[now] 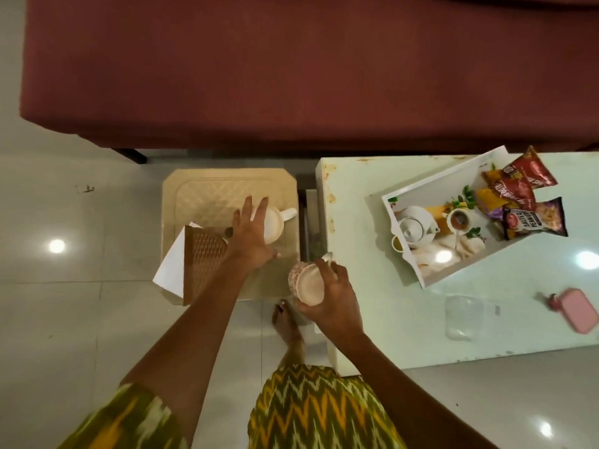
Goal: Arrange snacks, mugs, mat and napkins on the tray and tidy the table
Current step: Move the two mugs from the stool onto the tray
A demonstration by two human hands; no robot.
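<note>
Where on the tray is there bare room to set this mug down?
The tray's near-left half is bare of objects; the teapot and cup there are only printed. Snack packets crowd its far right end. The right hand holds the patterned mug.

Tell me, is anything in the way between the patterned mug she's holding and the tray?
Nothing visible. The right hand holds the patterned mug beside the pale green table; bare tabletop leads to the white printed tray.

Yellow-green zigzag-print garment (311,413); short sleeve (129,419); bare forearms
</note>
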